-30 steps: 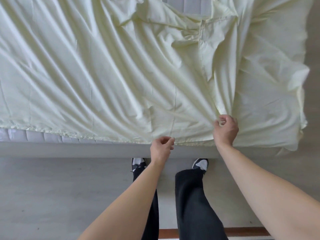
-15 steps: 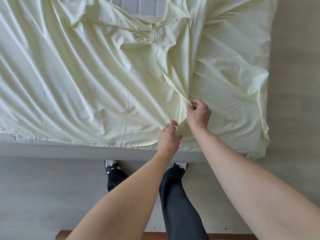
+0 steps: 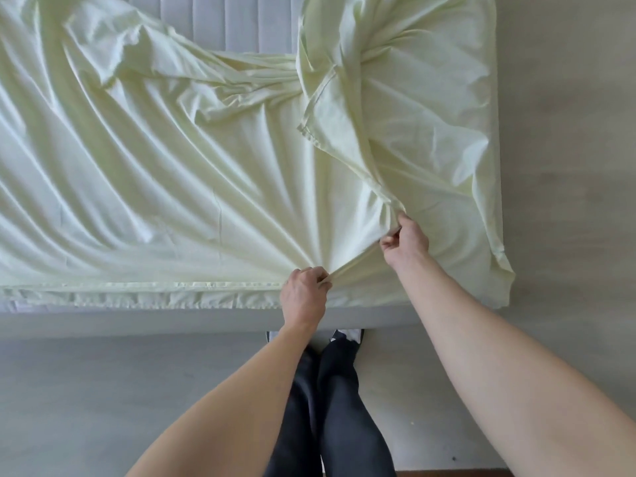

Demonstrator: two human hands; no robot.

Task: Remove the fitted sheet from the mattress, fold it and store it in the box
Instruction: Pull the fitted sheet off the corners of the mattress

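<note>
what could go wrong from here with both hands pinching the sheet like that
Three risks, all judgement:
1. The left hand and right hand pinch small bunches of the sheet; thin fabric may slip free under a hard pull.
2. The sheet lies twisted near the bare mattress, so folding may start tangled.
3. The right corner hangs over the edge and may drag on the floor.

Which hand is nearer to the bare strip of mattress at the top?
Right. The right hand is nearer the mattress; the left hand grips the fitted sheet lower.
</note>
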